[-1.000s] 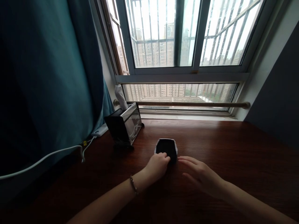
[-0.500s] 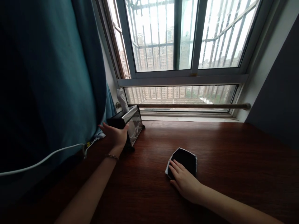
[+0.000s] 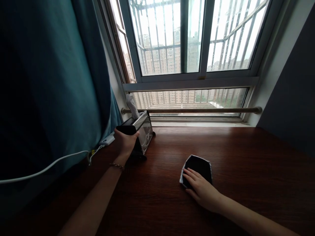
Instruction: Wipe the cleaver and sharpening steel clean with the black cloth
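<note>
My left hand (image 3: 126,141) grips the near end of a dark, glossy tissue box (image 3: 140,128) with a white tissue (image 3: 132,106) sticking out of its top, at the left of the wooden desk (image 3: 236,154). My right hand (image 3: 202,190) lies flat with its fingers stretched on a small black folded piece with a white edge (image 3: 198,165), near the middle of the desk. A thin bracelet (image 3: 116,166) sits on my left wrist.
A teal curtain (image 3: 54,82) hangs at the left, with a white cable (image 3: 44,168) and a small white device (image 3: 107,141) below it. A barred window (image 3: 187,49) and a wooden rail (image 3: 197,110) run along the desk's far edge. A dark wall (image 3: 292,105) stands at right.
My left hand left the black piece, reached left to the tissue box and closed on its end. My right hand slid the black piece rightward and nearer, and now rests on it.
</note>
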A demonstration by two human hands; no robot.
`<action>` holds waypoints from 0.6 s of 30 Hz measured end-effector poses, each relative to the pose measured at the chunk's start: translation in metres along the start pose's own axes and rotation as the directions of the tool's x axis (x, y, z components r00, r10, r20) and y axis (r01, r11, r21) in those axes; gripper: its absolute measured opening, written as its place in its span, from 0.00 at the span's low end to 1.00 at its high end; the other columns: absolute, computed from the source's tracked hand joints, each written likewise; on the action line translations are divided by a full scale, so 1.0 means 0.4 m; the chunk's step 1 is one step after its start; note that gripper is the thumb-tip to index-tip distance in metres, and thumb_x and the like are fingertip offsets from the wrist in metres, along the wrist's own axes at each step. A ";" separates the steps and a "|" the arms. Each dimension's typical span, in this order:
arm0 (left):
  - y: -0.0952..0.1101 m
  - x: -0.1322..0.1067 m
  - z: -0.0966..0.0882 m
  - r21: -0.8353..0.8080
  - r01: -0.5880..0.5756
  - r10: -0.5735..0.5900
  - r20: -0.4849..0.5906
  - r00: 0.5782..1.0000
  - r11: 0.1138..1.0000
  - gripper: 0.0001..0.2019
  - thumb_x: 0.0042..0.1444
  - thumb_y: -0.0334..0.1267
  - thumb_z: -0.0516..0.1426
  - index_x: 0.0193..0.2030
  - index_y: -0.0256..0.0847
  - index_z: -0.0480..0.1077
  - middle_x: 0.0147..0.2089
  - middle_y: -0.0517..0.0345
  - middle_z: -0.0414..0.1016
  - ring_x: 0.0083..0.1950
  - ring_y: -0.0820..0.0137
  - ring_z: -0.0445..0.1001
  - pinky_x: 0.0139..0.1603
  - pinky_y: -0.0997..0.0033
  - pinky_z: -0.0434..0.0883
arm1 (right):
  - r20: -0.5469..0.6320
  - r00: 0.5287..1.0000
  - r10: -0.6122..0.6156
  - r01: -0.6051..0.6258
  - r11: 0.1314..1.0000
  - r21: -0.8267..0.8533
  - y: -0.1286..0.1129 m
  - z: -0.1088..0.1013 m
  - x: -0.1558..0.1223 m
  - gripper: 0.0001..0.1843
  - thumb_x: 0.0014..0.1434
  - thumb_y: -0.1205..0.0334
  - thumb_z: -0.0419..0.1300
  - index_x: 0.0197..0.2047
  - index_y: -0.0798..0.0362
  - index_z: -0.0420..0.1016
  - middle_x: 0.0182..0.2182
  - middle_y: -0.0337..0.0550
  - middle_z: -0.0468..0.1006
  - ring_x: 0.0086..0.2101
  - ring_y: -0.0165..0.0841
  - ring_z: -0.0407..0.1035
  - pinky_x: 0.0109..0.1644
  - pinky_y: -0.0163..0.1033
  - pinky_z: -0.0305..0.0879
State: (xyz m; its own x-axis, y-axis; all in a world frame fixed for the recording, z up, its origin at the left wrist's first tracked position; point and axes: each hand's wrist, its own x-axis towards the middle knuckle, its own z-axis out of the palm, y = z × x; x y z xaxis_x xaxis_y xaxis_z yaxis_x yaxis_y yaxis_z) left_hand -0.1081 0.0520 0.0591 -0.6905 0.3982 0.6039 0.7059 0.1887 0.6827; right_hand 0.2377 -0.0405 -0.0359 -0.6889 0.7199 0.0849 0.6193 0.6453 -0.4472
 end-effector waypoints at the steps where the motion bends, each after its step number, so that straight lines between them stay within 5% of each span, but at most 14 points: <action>1: 0.009 -0.011 -0.002 0.001 -0.008 0.008 0.011 1.000 1.000 0.50 0.33 0.50 0.67 0.59 0.28 0.51 0.56 0.33 0.61 0.58 0.45 0.62 0.55 0.47 0.63 | -0.001 1.000 0.000 0.000 1.000 0.003 0.000 0.000 0.000 0.29 0.61 0.56 0.51 0.63 0.58 0.57 0.64 0.49 0.53 0.63 0.41 0.44 0.66 0.49 0.45; 18: 0.136 -0.158 -0.005 -0.040 -0.096 0.100 0.112 0.989 0.995 0.52 0.38 0.53 0.64 0.63 0.28 0.44 0.59 0.31 0.58 0.60 0.45 0.61 0.56 0.49 0.63 | -0.005 0.999 -0.037 0.037 0.999 0.019 0.012 -0.004 -0.003 0.29 0.60 0.56 0.52 0.63 0.55 0.57 0.64 0.48 0.53 0.63 0.41 0.44 0.65 0.49 0.45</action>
State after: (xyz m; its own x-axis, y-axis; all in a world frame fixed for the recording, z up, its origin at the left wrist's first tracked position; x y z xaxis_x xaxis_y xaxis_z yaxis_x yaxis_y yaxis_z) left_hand -0.0263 0.0354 0.0590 -0.5942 0.5129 0.6196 0.7622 0.1130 0.6374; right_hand 0.2420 -0.0379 -0.0368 -0.7097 0.6965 0.1056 0.5859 0.6668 -0.4606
